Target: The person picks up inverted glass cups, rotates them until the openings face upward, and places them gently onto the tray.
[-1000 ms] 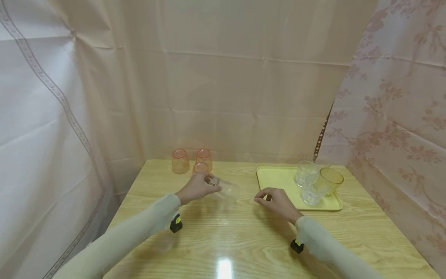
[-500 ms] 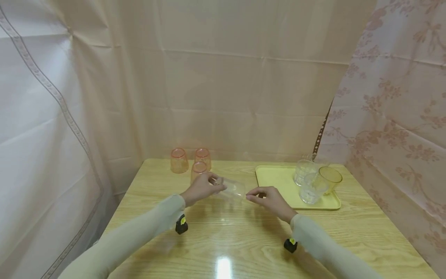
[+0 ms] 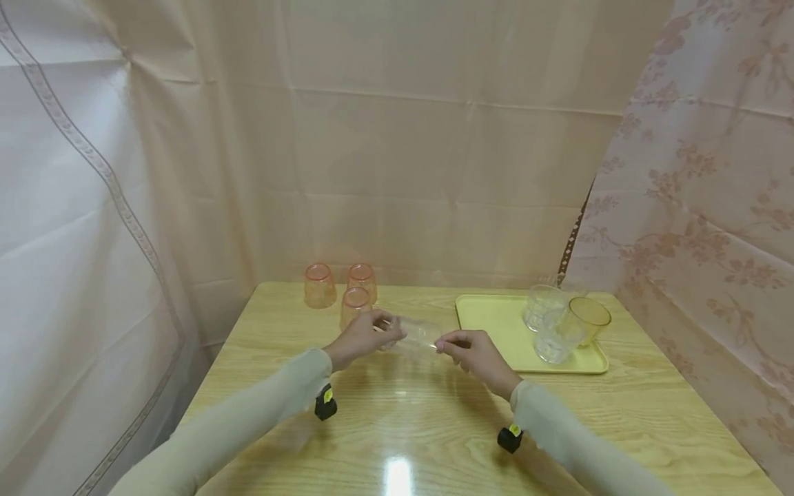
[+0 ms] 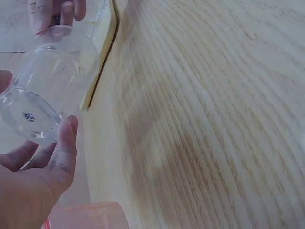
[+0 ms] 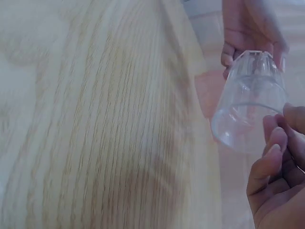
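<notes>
A clear plastic cup (image 3: 418, 332) lies sideways in the air between my hands, over the middle of the table. My left hand (image 3: 364, 337) grips it round its base end, thumb and fingers on opposite sides in the left wrist view. At its open rim, my right hand (image 3: 477, 355) pinches the edge between thumb and fingertips. The right wrist view shows the cup's wide mouth (image 5: 238, 124) turned toward the right hand. Just behind the left hand stands an upside-down pink cup (image 3: 355, 303), partly hidden by that hand.
Two more pink cups, one at the left (image 3: 320, 286) and one beside it (image 3: 362, 277), stand upside down at the table's back left. On the right, a yellow tray (image 3: 490, 313) holds clear cups (image 3: 554, 341) and a yellow cup (image 3: 592, 317). Curtains hang behind and beside the table (image 3: 372, 427).
My right hand has moved left and now pinches the cup's rim. The left hand has shifted slightly right with the clear cup, which has tipped further sideways.
</notes>
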The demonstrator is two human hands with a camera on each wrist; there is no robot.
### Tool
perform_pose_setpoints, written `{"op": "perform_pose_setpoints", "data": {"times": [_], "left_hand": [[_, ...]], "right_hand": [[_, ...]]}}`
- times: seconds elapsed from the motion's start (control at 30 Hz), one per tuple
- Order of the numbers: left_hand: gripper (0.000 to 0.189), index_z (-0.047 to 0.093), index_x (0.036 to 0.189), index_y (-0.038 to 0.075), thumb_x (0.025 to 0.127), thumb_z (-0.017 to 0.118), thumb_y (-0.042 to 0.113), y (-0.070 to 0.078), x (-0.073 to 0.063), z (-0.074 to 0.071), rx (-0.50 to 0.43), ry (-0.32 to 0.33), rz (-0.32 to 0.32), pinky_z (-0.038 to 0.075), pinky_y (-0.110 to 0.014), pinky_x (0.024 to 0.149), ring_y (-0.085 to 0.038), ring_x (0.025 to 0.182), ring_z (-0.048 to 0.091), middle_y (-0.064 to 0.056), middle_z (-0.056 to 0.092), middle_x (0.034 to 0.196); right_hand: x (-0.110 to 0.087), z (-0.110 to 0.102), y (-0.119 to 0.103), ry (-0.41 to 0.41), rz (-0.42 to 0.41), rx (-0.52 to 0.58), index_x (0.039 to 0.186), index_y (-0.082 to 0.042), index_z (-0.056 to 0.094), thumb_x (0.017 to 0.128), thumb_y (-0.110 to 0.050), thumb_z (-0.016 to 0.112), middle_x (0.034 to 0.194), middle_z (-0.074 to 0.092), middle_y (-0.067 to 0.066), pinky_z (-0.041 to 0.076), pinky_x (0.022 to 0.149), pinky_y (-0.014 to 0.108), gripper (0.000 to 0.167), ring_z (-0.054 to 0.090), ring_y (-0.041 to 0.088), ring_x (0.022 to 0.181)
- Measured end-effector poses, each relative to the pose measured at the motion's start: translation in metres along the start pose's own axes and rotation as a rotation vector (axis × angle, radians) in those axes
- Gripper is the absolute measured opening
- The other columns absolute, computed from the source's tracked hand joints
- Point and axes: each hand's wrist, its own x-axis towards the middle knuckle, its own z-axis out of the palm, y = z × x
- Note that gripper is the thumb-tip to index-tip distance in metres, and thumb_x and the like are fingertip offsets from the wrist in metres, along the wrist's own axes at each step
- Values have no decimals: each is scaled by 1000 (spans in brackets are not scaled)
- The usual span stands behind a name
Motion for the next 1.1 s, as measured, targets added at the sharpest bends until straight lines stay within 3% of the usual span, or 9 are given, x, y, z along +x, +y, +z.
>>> {"op": "perform_pose_setpoints", "data": {"times": [0.17, 0.37, 0.57, 0.7, 0.83, 0.97, 1.1], "left_hand": [[60, 60, 133, 9, 90, 79, 45, -1, -1, -1, -13, -40, 18, 56, -50, 90, -21, 100, 65, -5, 64, 116], [56, 61, 131, 12, 89, 80, 44, 1, -1, -2, -15, -49, 34, 56, -46, 88, -21, 101, 64, -3, 64, 117], [56, 61, 130, 8, 89, 81, 40, -1, 0, -1, -37, -55, 53, 57, -42, 85, -21, 98, 64, -6, 65, 116], [57, 62, 129, 8, 87, 83, 41, -2, 0, 1, -34, -56, 53, 57, -40, 83, -21, 100, 64, -6, 66, 115], [55, 64, 126, 10, 87, 83, 43, -2, 1, 3, -15, -53, 58, 57, -40, 83, -21, 101, 65, -5, 68, 116], [53, 64, 126, 11, 88, 82, 43, 0, 1, 4, -6, -56, 58, 57, -47, 88, -21, 101, 66, -6, 67, 117], [57, 62, 132, 6, 90, 81, 40, 1, 1, 4, 2, -64, 56, 55, -51, 91, -23, 102, 65, -6, 67, 114]], "right_hand": [[3, 1, 1, 27, 23, 122, 116, 1, 73, 98, -37, 71, 95, 67, 11, 42, 59, 25, 42, 46, 13, 67], [4, 0, -3, 22, 47, 211, 120, 7, 69, 98, -34, 72, 103, 70, 8, 41, 59, 25, 46, 45, 13, 68], [5, 1, -5, 32, 48, 207, 114, 1, 72, 97, -34, 74, 102, 71, 8, 42, 59, 25, 39, 46, 14, 67], [5, -1, -9, 51, 55, 184, 114, 4, 72, 95, -33, 75, 83, 65, 4, 35, 50, 25, 42, 40, 11, 57], [8, -5, -12, 76, 31, 121, 110, 1, 74, 95, -31, 76, 76, 59, 0, 36, 50, 25, 35, 41, 11, 58], [9, -10, -18, 76, -29, 42, 108, -3, 75, 96, -30, 74, 98, 73, 3, 51, 78, 32, 30, 61, 14, 88], [11, -17, -23, 60, -68, -7, 111, -3, 74, 98, -30, 73, 115, 74, 8, 50, 100, 45, 30, 66, 23, 110]]}}
